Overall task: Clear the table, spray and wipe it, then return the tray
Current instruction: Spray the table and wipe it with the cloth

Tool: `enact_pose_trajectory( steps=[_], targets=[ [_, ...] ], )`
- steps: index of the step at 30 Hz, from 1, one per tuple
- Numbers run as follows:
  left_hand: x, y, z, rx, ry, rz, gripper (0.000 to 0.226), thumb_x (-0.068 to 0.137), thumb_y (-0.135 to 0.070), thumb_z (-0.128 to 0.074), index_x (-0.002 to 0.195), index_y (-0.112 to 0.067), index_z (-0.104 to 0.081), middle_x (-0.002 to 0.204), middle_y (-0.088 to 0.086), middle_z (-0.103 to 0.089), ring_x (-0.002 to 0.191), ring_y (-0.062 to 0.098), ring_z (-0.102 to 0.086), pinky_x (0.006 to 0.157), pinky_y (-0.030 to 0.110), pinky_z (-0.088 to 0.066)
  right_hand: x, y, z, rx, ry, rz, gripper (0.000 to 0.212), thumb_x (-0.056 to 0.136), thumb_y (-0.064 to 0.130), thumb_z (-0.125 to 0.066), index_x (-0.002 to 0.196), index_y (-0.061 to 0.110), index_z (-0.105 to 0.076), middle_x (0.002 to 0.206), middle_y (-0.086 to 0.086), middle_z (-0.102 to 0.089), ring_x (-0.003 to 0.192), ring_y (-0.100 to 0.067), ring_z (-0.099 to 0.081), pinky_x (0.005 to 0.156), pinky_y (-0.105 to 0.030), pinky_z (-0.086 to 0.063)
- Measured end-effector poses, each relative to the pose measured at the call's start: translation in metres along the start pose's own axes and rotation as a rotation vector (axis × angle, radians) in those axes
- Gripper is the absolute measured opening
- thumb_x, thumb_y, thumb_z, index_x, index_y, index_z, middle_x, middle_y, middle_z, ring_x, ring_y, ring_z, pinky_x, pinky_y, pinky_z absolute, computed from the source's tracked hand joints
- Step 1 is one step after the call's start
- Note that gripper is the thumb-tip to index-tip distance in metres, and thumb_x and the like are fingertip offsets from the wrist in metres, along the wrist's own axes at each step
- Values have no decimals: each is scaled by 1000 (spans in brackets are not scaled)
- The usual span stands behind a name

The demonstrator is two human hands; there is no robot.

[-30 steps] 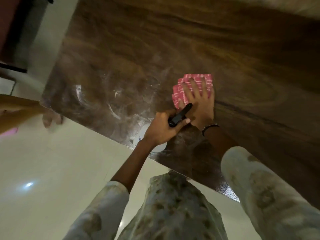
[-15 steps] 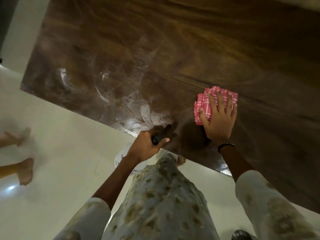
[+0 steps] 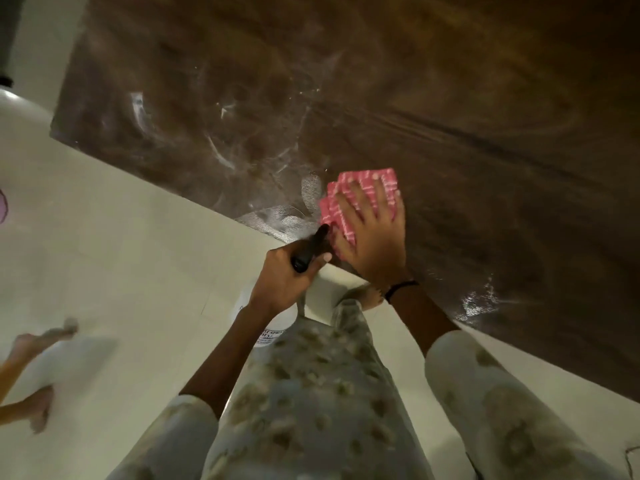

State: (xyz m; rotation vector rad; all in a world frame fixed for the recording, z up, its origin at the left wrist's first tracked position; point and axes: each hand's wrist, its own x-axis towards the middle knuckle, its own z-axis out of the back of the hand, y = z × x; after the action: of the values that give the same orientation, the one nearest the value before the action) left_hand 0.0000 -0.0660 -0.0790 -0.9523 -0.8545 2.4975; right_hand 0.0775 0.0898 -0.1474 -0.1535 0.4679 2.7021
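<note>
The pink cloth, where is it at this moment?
In the head view the pink cloth lies flat on the wooden table near its front edge, pressed under the right hand, beside the left hand that grips the spray bottle.

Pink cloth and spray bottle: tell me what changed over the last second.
The right hand slid the pink checked cloth along the near edge of the wooden table, away from the left hand and then back next to it. Nothing was picked up or let go. The left hand still grips the spray bottle below the table edge; the wet streaks remain.
</note>
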Motion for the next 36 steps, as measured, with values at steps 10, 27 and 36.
enact_pose_trajectory(
  steps=[10,27,36],
  targets=[
    [10,32,26,-38,113,-29,58,76,-63,-58,119,-24,-62,66,13,-62,50,10,-45,56,25,-42,-32,-44,13,-106,60,-145,65,90,63,-32,145,29,-32,154,-5,-31,143,-34,-19,116,-54,-12],
    [21,72,59,50,171,-14,45,81,-46,-66,60,-24,-32,49,-3,-36,42,14,-32,46,23,-27,-13,-7,8,-141,134,-52,69,89,63,-31,147,26,-28,155,-9,-27,143,-37,-16,115,-57,-16],
    [33,68,75,7,53,-8,43,81,-34,-70,57,-30,-34,48,-14,-36,46,-3,-50,45,7,-33,87,32,13,-108,63,-239,70,90,62,-30,150,27,-21,158,-9,-20,145,-39,-13,115,-59,-11]
  ],
)
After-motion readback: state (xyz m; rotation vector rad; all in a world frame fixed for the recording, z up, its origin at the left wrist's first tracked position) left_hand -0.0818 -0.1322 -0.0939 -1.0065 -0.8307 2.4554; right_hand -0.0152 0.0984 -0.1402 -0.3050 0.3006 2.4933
